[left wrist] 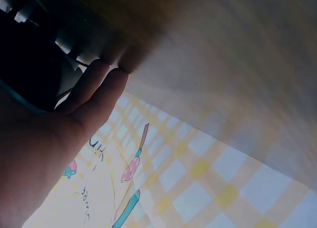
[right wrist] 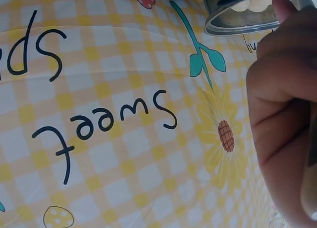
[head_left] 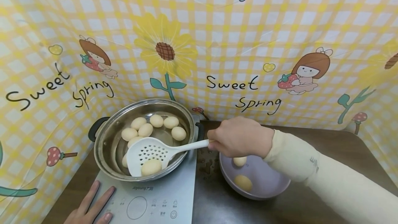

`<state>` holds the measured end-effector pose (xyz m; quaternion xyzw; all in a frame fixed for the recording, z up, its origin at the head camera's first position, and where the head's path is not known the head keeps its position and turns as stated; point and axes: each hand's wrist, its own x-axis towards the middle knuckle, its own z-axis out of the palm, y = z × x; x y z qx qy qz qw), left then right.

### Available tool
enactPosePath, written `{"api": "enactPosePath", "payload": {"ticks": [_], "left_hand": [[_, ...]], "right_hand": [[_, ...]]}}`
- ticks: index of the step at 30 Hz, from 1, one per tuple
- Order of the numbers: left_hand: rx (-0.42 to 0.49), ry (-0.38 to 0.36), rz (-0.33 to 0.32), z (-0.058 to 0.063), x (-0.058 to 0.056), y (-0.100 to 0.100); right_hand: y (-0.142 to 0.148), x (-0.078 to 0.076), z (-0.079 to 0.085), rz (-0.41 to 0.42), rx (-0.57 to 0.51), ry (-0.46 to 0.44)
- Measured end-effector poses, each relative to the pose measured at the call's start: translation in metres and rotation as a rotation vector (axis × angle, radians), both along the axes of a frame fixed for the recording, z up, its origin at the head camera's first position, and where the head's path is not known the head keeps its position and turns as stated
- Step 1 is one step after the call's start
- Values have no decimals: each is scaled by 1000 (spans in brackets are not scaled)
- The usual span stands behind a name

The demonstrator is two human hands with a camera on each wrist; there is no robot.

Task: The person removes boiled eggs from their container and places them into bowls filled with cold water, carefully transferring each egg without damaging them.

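My right hand (head_left: 240, 137) grips the handle of a white slotted spoon (head_left: 136, 151). One egg (head_left: 151, 167) lies in the spoon's perforated bowl, over the near side of a steel pot (head_left: 100, 148). Several more pale eggs (head_left: 145, 130) sit inside the pot, some partly hidden by the spoon. With fingers extended, my left hand (head_left: 88, 210) rests at the left front edge of the white induction cooker (head_left: 183, 196) beneath the pot. In the right wrist view the right hand (right wrist: 282, 84) has its fingers curled; the left wrist view shows the left hand (left wrist: 69, 119) dimly.
Under my right forearm stands a lilac bowl (head_left: 264, 189) holding two visible eggs (head_left: 243, 183); the sleeve covers part of it. Water drops lie on the dark table (head_left: 208, 196) between cooker and bowl. A yellow checked cloth (head_left: 217, 44) hangs behind and at the sides.
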<state>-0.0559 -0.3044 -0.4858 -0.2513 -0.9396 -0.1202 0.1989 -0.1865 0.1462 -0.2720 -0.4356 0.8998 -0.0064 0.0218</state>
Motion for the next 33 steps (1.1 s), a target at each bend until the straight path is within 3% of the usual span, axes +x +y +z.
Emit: {"api": "enactPosePath", "payload": {"ticks": [5,11,13,21,30,33], "left_hand": [[-18,24,-47,0,-2,-2],[-2,-37,33,2,-1,2],[-2,-35,30,2,-1,3],[9,-57,68,4,1,5],[-27,31,-12,-1,0,-1],[-51,85,-67,-3,-3,-4]], "right_hand": [[0,-5,5,-25,-10,-136],[1,-10,9,-62,-1,-278],[2,-11,9,-61,-3,-312],[5,-15,14,-53,-8,-387],[15,-15,27,-76,-49,-488],[20,-15,31,-90,-52,-495]]}}
